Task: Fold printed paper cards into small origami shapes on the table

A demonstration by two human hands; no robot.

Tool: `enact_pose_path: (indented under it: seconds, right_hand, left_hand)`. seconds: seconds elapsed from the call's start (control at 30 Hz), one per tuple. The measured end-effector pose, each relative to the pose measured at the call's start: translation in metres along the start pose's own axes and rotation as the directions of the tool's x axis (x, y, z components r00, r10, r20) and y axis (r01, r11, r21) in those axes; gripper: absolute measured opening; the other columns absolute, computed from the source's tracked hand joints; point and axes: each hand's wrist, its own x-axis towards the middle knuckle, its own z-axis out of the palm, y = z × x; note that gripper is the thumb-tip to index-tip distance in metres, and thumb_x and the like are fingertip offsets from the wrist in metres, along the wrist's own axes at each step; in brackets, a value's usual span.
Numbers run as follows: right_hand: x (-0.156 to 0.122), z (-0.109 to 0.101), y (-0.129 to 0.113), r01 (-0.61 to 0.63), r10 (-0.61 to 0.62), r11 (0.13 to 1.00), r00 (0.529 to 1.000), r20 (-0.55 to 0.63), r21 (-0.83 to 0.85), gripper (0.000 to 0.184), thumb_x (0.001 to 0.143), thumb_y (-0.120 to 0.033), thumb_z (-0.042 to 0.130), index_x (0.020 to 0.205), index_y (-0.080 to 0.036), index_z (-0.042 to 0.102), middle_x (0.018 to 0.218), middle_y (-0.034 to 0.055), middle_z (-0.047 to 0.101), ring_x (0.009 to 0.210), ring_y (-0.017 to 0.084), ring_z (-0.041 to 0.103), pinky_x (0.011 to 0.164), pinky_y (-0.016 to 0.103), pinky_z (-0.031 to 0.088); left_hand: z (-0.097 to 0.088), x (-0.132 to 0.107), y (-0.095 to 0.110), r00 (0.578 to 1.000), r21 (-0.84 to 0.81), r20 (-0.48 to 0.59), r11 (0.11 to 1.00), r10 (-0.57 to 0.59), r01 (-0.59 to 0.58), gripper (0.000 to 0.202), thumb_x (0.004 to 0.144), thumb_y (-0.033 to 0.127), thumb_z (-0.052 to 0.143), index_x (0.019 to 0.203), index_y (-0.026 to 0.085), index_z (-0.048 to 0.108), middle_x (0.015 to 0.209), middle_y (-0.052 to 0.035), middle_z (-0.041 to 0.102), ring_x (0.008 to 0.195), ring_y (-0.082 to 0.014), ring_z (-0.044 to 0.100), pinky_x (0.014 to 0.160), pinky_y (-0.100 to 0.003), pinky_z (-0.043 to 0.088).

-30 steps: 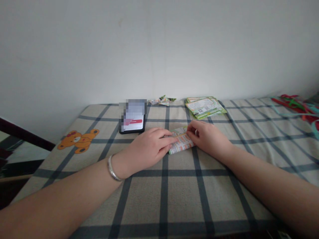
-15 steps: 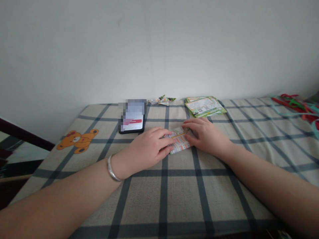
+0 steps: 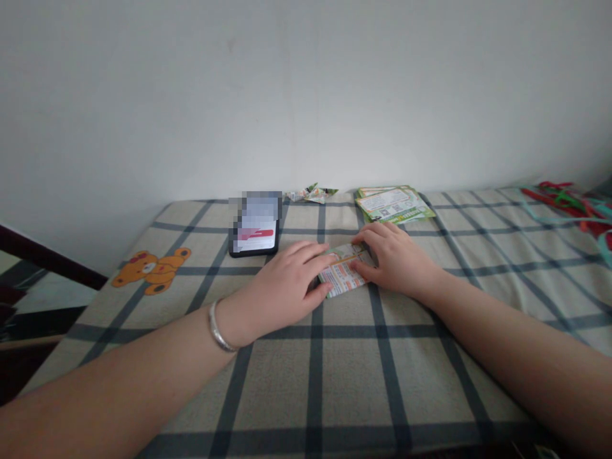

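Observation:
A small folded printed paper (image 3: pixel 342 274), white with orange and green print, lies on the checked tablecloth. My left hand (image 3: pixel 291 277), with a silver bangle on its wrist, holds the paper's left end, thumb at the near corner and fingers along the far side. My right hand (image 3: pixel 394 258) grips the right end, its thumb pressed on top and its curled fingers at the far edge. Part of the paper is hidden under both hands.
A phone (image 3: pixel 261 237) with a lit, partly blurred screen lies behind my left hand. Near the wall are a folded paper shape (image 3: pixel 313 193) and a stack of printed leaflets (image 3: pixel 394 204). Coloured strips (image 3: pixel 574 201) lie at far right; a bear picture (image 3: pixel 152 271) is at left.
My left thumb has drawn back toward the paper's left edge, showing more of its print. The right hand has shifted only slightly, its thumb still on the paper.

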Motion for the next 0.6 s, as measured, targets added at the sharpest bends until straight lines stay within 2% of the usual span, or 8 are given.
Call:
enact_pose_path:
  seconds: [0.17,0.3,0.4,0.6]
  right_hand:
    - [0.0004,0.0030,0.0009,-0.001,0.001,1.000,1.000,-0.011,0.010,0.038,0.082,-0.042,0.060,0.110,-0.017,0.059,0.110,0.0118,0.062,0.108,0.029,0.053,0.096,0.044,0.043]
    - [0.0004,0.0042,0.0017,-0.010,0.011,0.999,1.000,-0.012,0.049,0.034,0.080,-0.041,0.062,0.104,-0.018,0.059,0.109,0.0111,0.061,0.107,0.028,0.054,0.095,0.042,0.043]
    - [0.0011,0.0052,0.0027,0.004,-0.003,0.997,1.000,-0.009,0.075,0.037,0.080,-0.045,0.063,0.107,-0.020,0.058,0.113,0.0113,0.060,0.109,0.029,0.053,0.095,0.044,0.042]
    - [0.0035,0.0096,0.0064,-0.020,0.022,0.994,1.000,-0.010,0.107,0.037,0.076,-0.048,0.067,0.097,-0.019,0.058,0.115,0.0118,0.059,0.111,0.029,0.053,0.096,0.043,0.043]
  left_hand:
    - [0.0047,-0.0012,-0.0027,0.999,-0.010,-0.026,0.999,-0.039,0.039,0.054,0.091,0.035,0.053,0.138,0.013,0.039,0.139,-0.0123,0.048,0.132,-0.0265,0.038,0.113,-0.046,0.033]
    - [0.0051,-0.0007,-0.0023,0.999,-0.091,0.001,0.995,-0.039,0.039,0.048,0.090,0.029,0.055,0.135,0.016,0.042,0.135,-0.0105,0.050,0.130,-0.0238,0.042,0.111,-0.044,0.036]
    - [0.0046,-0.0002,-0.0004,0.997,-0.141,-0.002,0.987,-0.074,0.073,0.048,0.089,0.026,0.055,0.134,0.016,0.042,0.134,-0.0113,0.050,0.128,-0.0229,0.043,0.111,-0.043,0.037]
    - [0.0040,-0.0006,0.0012,0.998,-0.100,0.003,0.993,-0.067,0.067,0.042,0.090,0.026,0.051,0.131,0.016,0.047,0.135,-0.0115,0.049,0.131,-0.0250,0.040,0.112,-0.047,0.035]
